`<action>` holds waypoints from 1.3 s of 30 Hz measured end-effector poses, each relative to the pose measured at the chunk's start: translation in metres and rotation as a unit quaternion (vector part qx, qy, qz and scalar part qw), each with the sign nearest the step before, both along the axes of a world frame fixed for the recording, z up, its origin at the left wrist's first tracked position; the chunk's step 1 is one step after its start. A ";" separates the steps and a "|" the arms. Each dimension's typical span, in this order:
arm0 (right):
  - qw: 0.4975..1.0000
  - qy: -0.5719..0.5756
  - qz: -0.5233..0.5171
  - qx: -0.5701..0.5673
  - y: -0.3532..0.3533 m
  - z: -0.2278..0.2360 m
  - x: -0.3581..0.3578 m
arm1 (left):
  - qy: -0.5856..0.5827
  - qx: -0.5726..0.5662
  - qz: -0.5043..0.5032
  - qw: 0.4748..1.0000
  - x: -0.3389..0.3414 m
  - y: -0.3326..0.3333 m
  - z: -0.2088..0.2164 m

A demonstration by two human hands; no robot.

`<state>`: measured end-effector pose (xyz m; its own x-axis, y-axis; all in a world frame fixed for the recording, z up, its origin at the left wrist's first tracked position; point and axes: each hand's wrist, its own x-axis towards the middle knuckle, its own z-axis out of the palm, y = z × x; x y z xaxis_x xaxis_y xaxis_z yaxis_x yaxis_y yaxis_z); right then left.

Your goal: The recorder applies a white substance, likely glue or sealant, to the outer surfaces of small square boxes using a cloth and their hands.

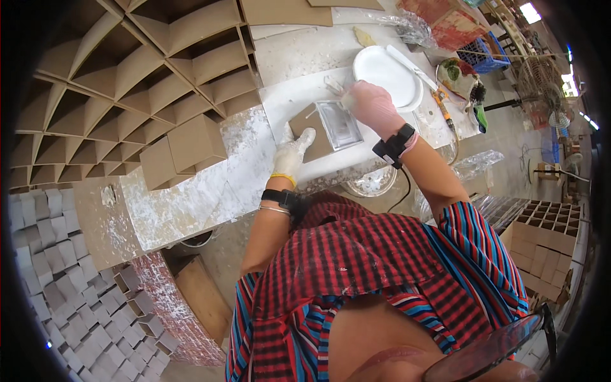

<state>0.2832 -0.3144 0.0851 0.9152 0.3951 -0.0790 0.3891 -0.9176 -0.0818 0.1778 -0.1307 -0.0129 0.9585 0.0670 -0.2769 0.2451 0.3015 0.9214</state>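
Note:
A brown box [310, 135] with a shiny grey, rimmed open-looking face lies on a white sheet on the worktable. My left hand [294, 149], in a white-smeared glove, grips its left side with the thumb over the brown surface. In a pink glove, my right hand [370, 107] is at the box's far right corner with its fingers closed; what they hold, if anything, is too small to tell. A round white dish [389, 77] of smooth white paste stands just beyond it. A flat white strip [410, 67] lies across the dish's right rim.
Stacked brown open compartments [153, 63] rise at the left, with two boxes [191, 153] beside them. An orange-handled tool [443, 107] lies at the table's right end. A blue crate [484, 54] and a fan [541, 76] stand farther right. Many pale boxes [83, 286] fill the lower left.

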 end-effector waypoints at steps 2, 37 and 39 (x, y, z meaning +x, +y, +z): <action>0.997 -0.042 0.006 0.062 -0.005 0.000 -0.001 | 0.006 0.029 -0.004 1.000 0.000 0.002 0.007; 0.970 0.035 0.032 0.238 -0.010 -0.014 -0.029 | 0.080 0.082 -0.022 0.993 -0.001 0.018 -0.030; 0.970 0.038 0.065 0.232 -0.011 -0.015 -0.040 | 0.058 0.005 -0.014 0.998 -0.001 0.020 -0.043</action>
